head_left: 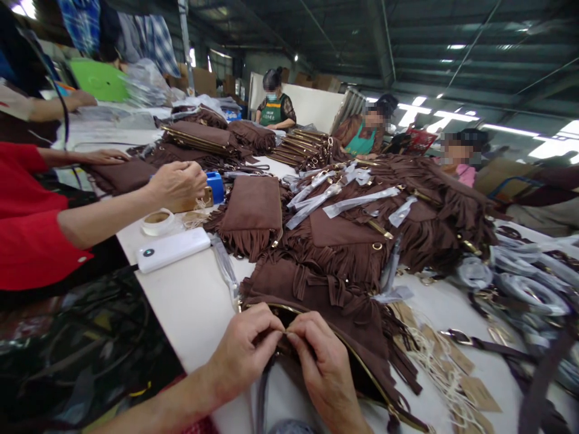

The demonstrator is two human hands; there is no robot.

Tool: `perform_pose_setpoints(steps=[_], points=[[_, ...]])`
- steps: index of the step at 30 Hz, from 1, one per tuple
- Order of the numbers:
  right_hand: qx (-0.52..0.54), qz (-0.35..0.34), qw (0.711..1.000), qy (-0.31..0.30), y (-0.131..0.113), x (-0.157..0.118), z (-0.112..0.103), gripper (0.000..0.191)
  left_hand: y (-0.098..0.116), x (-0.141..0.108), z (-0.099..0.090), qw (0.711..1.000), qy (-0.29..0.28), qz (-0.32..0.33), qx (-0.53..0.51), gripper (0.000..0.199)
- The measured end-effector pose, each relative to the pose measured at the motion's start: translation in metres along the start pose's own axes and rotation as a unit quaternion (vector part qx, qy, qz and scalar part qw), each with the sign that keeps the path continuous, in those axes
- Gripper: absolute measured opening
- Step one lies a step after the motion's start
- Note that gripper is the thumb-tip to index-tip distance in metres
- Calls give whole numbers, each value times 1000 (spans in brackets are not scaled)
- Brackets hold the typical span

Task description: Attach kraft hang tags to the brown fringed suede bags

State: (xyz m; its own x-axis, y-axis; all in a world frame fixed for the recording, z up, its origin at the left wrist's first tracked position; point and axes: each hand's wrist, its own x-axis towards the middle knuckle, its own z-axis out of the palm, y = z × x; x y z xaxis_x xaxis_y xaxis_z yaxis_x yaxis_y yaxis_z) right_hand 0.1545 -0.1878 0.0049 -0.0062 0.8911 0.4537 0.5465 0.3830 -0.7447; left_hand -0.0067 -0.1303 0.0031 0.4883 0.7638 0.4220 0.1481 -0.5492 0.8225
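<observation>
A brown fringed bag (289,280) lies in front of me with its gold-toothed zipper (362,364) pulled apart, so the dark inside shows. My left hand (246,346) and my right hand (322,355) meet over the opening. Thumb and forefinger are pinched on both, tip to tip. Whatever they grip between them is too small to make out. A dark strap (261,386) hangs below my left fingers. Right of the bag lie tan paper tags (479,393) with white strings (434,364).
More brown fringed bags (253,205) are piled across the white table (181,304). At left are a white power bank (174,248), a tape roll (157,222) and a co-worker's red sleeve (31,223) and hand (178,181). Wrapped straps (531,292) lie at right. Several people sit beyond.
</observation>
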Motion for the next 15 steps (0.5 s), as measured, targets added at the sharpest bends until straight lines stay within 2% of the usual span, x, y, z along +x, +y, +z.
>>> perform_pose_setpoints(steps=[6,11,15], points=[[-21,4,1000,-2,0,-3,2,22,0,-1,6,996,28,60,51,19],[-42,1,999,13,1,-2,7,23,1,-2,12,993,47,64,87,21],[-134,-14,991,4,1,2,12,25,-4,-2,18,988,36,48,144,22]])
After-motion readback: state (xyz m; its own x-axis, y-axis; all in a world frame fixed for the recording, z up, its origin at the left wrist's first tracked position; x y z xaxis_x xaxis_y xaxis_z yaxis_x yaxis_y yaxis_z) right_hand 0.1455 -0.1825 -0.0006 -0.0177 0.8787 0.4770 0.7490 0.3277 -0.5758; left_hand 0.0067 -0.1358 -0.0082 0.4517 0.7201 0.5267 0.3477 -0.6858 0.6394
